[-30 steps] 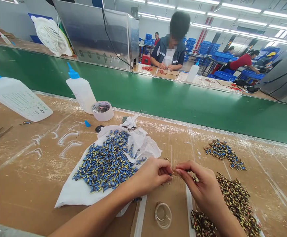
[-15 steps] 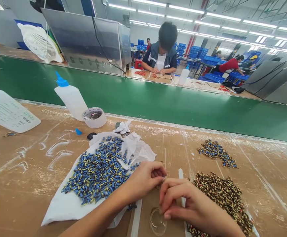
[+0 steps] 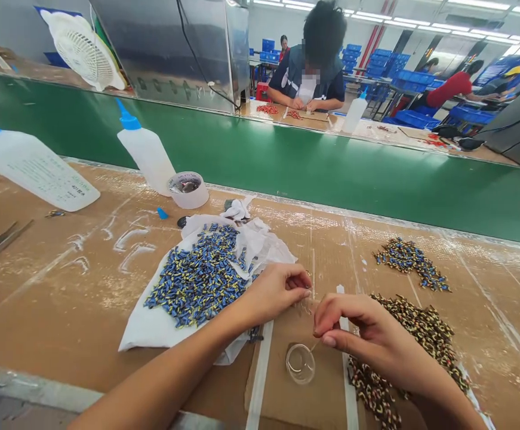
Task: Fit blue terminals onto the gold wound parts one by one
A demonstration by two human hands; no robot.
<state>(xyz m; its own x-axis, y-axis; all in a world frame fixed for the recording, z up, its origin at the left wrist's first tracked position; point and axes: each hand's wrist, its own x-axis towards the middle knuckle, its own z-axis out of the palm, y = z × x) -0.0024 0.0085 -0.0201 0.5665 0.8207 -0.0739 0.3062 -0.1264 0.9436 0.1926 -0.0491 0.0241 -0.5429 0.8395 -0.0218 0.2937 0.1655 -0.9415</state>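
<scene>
My left hand point(image 3: 275, 292) rests by the edge of a white cloth point(image 3: 152, 325) that carries a heap of small blue and yellow parts point(image 3: 201, 278); its fingers are pinched together on something too small to name. My right hand point(image 3: 358, 334) is curled shut just right of it, above a small clear round dish point(image 3: 300, 363), with fingertips pressed together on a thin piece I cannot make out. A pile of dark, yellow-flecked parts point(image 3: 421, 334) lies under and beside my right wrist.
A smaller blue heap point(image 3: 409, 260) lies far right. A glue bottle point(image 3: 145, 152), a tape roll point(image 3: 188, 189) and a flat bottle point(image 3: 31, 167) stand at the back left. Beyond the green conveyor belt point(image 3: 286, 167), another person point(image 3: 313, 65) works at a bench.
My right hand dropped from meeting the left hand down toward the clear dish and stays there. The left hand stayed pinched by the cloth. The view shifted slightly.
</scene>
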